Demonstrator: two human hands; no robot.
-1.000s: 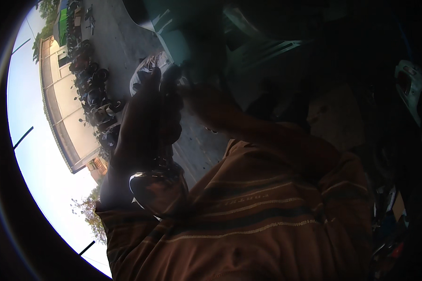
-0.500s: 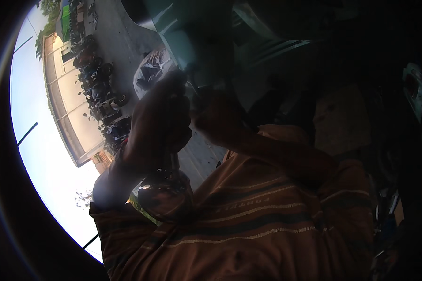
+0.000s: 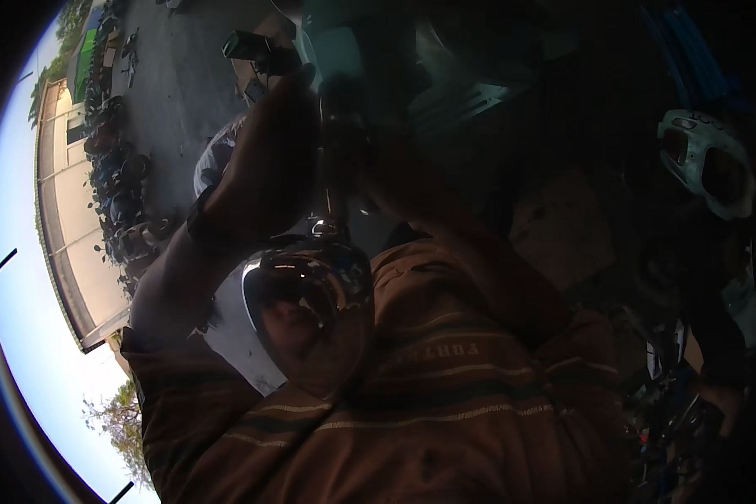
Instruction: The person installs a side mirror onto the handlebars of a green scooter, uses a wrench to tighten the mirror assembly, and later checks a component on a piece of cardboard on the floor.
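Observation:
A shiny rounded mirror (image 3: 315, 315) hangs in front of my striped brown shirt, its slim stem (image 3: 330, 197) running up between my forearms. My left hand (image 3: 290, 105) is raised at the edge of a pale green vehicle body panel (image 3: 336, 50). Its fingers are lost in shadow, so I cannot tell what they hold. Close to the upper part of the stem is my right hand (image 3: 365, 155), also very dark, with its grip hidden.
A clear plastic wrapping (image 3: 217, 160) shows behind my left forearm. Parked motorcycles (image 3: 118, 185) line a pale building (image 3: 63, 210) at left. Cardboard (image 3: 563, 227) lies at right, near a light green panel piece (image 3: 706, 160). Another person's arm (image 3: 722, 395) shows at lower right.
My left hand has moved up and away from the stem area toward the panel. The mirror now shows more fully and higher in view. The whole view has shifted.

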